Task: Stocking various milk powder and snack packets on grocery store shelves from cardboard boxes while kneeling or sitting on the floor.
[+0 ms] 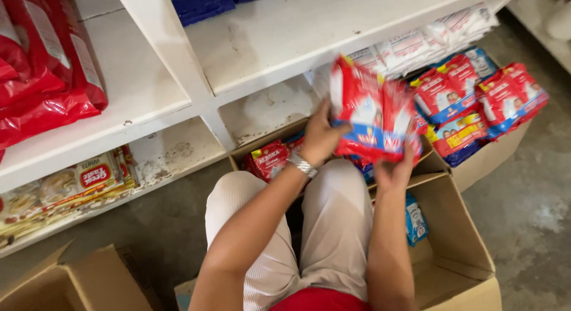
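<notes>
A white shelving unit [178,91] fills the upper half of the view, its paint chipped and stained along the front edges. Big red bags [44,67] lie stacked at the far left end of its middle shelf, and flat yellow-and-red sachets [65,189] sit on the bottom shelf below them. On the bottom shelf to the right, red and blue packets [476,102] are piled up to the front edge, with white packets [428,40] lined behind them.

On the concrete floor in front, an open cardboard box [458,239] stands against the person's knees, flaps spread. More red packets [269,159] show at its far left corner, and one small blue packet [416,219] leans against its inner wall on the right. A second brown carton [83,284] sits at the lower left.

The person crouches in pale ribbed trousers, both arms reaching forward over the box. Between the hands is a bundle of red packets [372,117], lifted above the box and held just in front of the bottom shelf. The left hand [320,137], with a silver watch at the wrist, is curled around the bundle's left side. The right hand [394,171] cups it from beneath, fingers closed on the lower edge.
</notes>
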